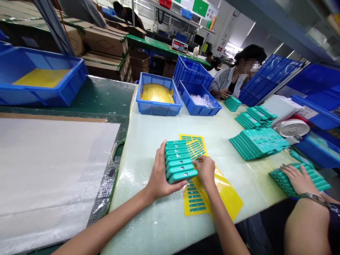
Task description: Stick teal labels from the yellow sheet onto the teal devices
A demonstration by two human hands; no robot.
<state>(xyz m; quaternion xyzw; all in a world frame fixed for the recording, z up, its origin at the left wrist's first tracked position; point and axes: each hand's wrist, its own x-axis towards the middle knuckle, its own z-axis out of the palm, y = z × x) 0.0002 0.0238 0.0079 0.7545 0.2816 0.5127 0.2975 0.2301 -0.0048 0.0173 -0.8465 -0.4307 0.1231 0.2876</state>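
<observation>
- Six or so teal cases [179, 163] sit bunched in the L hand [158, 177], which grips them from the left, thumb round the near end; held up over the bench [148, 226].
- Narrow edges face up; each edge's long axis runs approx. L–R across the view, near ones tilted a bit up to the R. The row itself runs away from the body.
- R hand [206, 170] is just beside the cases' R side, fingertips pinched together nr the edges; can't tell if there's a strip btwn them.
- Yellow sheets [196, 209] w/ teal strips lie on the bench, below & R of the cases, partly under the R hand/forearm. Strips run approx. parallel to the case edges.
- So R hand's nearer the sheets; L hand's on the far side of the cases from them.
- Well apart, far R: co-worker's hand [299, 179] on another teal stack [320, 180].
</observation>
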